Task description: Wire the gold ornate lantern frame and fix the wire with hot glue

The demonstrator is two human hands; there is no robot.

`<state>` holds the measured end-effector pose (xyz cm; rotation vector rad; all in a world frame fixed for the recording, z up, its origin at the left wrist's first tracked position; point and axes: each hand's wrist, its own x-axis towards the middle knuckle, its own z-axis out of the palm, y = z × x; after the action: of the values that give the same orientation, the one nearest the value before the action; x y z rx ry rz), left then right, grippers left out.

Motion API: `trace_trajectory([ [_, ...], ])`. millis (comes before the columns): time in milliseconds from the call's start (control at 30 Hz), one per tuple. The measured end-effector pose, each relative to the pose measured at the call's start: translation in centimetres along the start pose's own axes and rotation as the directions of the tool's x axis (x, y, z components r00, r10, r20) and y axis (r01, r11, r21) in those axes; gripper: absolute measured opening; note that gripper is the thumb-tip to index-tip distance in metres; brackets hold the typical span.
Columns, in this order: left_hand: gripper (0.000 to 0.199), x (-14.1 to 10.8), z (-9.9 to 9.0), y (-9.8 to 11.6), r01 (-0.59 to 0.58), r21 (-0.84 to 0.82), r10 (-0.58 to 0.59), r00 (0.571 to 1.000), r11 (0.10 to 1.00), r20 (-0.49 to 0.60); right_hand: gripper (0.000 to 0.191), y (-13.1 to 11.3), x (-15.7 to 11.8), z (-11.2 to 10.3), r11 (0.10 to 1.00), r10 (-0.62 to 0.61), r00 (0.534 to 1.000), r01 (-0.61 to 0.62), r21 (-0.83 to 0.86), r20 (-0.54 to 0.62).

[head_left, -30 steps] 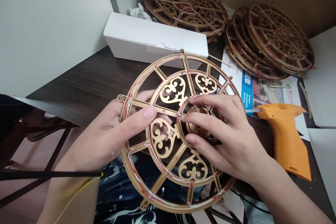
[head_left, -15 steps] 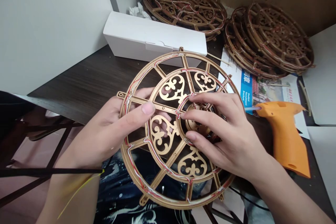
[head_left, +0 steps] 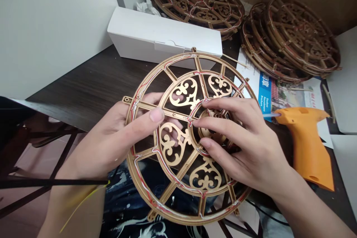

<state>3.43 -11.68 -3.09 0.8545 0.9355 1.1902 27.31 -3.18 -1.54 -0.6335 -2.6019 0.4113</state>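
One gold fretwork wheel frame (head_left: 170, 145) in hand, held above the near edge of the dark wood desk (head_left: 92, 81). Round, so no long axis; face tilted up toward the camera. Red and white wires (head_left: 142, 89) ran along the rim and spokes. Four heart-shaped scroll panels visible.

Left hand (head_left: 111, 145) gripped the frame's left side: fingers (head_left: 150, 99) behind it, thumb (head_left: 156, 115) on the front of a spoke. Right hand (head_left: 240, 145) on the right side: curled fingers (head_left: 220, 126) clenched around the central hub (head_left: 209, 132), partly hiding it.

Far side of the desk: 1 white cardboard box (head_left: 164, 35), just beyond the frame, with crumpled tissue (head_left: 146, 7) behind it. 1 dark brown wired frame (head_left: 195, 3) lay flat at far centre. Stack of similar frames (head_left: 292, 41) at far right, at least 3, exact count unclear. 1 orange hot glue gun (head_left: 306, 141) at right, nozzle pointing left, resting partly on 1 brochure (head_left: 281, 96).
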Motion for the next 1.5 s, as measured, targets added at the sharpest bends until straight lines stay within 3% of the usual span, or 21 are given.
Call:
trace_trajectory([
  [67,0.041,0.0,0.1,0.2,0.033,-0.033,-0.033,0.999,0.999,-0.006,0.026,0.0,0.1,0.0,1.0,0.001,1.0,-0.001,0.001,-0.005],
  [133,0.02,0.1,0.2,0.4,0.06,-0.071,-0.062,0.998,0.996,-0.028,0.026,0.0,0.1,0.0,1.0,0.004,1.0,-0.004,0.0,-0.009],
  [333,0.053,0.4,0.2,0.6,0.106,-0.111,-0.115,0.99,0.988,-0.08,0.028,0.0,-0.1,0.0,1.0,-0.014,1.0,0.014,-0.001,-0.014],
  [533,0.054,0.5,0.1,0.3,0.109,-0.108,-0.121,0.987,0.988,-0.108,0.028,0.1,-0.3,0.2,1.0,-0.025,1.0,0.025,-0.017,-0.019],
  [733,0.061,0.0,-0.1,-0.2,0.16,-0.108,-0.182,0.953,0.981,-0.243,0.032,0.1,-0.5,-0.1,0.99,-0.114,0.993,0.113,-0.083,-0.01],
  [900,0.065,-0.1,-0.9,-0.4,0.203,-0.018,-0.201,0.95,0.979,-0.24,0.028,-0.2,-0.6,-0.2,0.983,-0.147,0.989,0.146,-0.107,0.002],
  [1133,0.049,0.4,-0.8,0.5,0.195,0.102,-0.181,0.974,0.975,-0.132,0.027,0.2,-0.5,-0.1,0.999,-0.041,0.994,0.041,-0.002,-0.102],
  [1300,0.045,0.8,-0.4,1.0,0.171,0.116,-0.167,0.985,0.978,-0.043,0.027,0.2,-0.6,0.1,0.999,-0.036,0.997,0.035,-0.015,-0.061],
  [1500,0.036,0.7,-0.9,0.6,0.118,0.152,-0.119,0.993,0.981,-0.006,0.029,-0.2,-0.3,0.5,0.998,0.054,0.998,-0.053,0.037,-0.044],
])
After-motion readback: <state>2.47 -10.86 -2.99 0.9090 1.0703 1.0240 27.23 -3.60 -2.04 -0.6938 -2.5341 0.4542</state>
